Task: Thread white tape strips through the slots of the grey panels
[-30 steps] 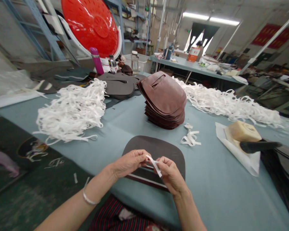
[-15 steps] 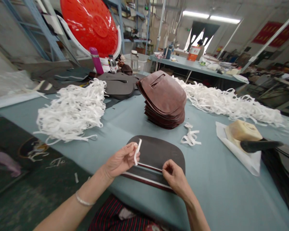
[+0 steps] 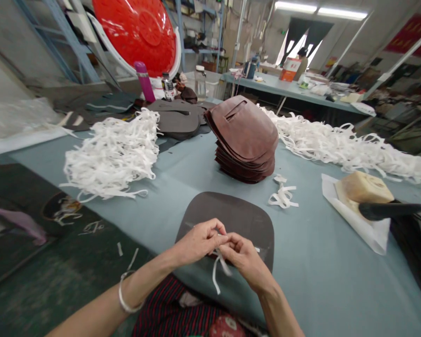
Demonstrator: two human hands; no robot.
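White tape point(image 3: 215, 276) between left hand point(image 3: 198, 241) and right hand point(image 3: 243, 257) crosses dark panel's point(image 3: 228, 210) edge.

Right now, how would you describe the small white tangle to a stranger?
On the blue-grey table, find the stack of brown leather pieces. Front-right of it lies a tangle of white strips, far smaller than the big white heaps.

Stacked leather panels point(image 3: 243, 135) block the way ahead of the right hand point(image 3: 245, 260).
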